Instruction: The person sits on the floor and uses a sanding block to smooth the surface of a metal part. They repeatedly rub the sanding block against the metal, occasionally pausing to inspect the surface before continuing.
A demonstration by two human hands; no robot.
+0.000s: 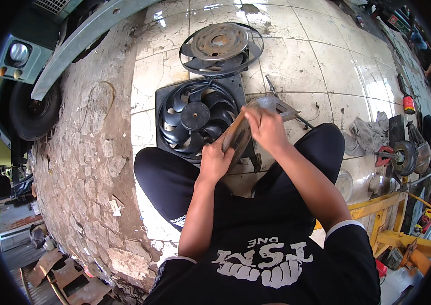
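A worn, rust-brown metal disc stands tilted between my knees, seen nearly edge-on. My left hand grips its near left rim, thumb on the face towards me. Closed at the upper rim, my right hand has its fingers curled over the edge; whether anything small is pinched there is hidden. Just beyond lies a black fan in its square shroud, partly covered by the disc. Farther off, a second rusty disc rests on a black ring-shaped fan.
Right of the fan lie a grey metal bracket and a thin rod-like tool. A grey cloth, a small wheel and a yellow metal frame are to the right. At left stands a vehicle with a black tyre.
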